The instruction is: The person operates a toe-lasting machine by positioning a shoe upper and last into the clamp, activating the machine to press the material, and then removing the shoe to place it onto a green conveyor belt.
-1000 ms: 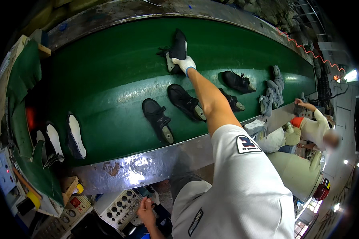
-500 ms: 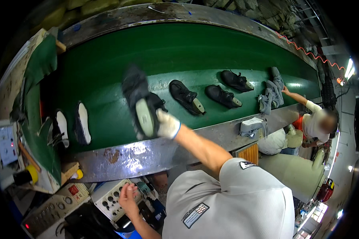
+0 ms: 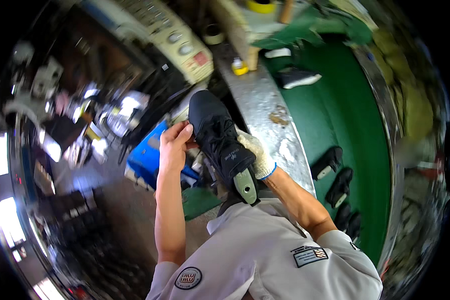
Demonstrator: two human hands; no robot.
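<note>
Holding a black shoe (image 3: 210,117) beside the metal ledge (image 3: 260,92)

The ledge runs close on the right, wide green belt (image 3: 355,110) beyond; a blue box (image 3: 147,156) limits room leftward. Held before the torso (image 3: 265,245), the shoe points its toe away and slightly left, long axis oblique. The gloved right hand (image 3: 253,152) has fingers clamped on its side; whether the left hand's (image 3: 175,142) fingers pinch it, I cannot tell.

single left-side fisheye view, worn on the head, facing down, close above the forearms (image 3: 171,215)
</note>
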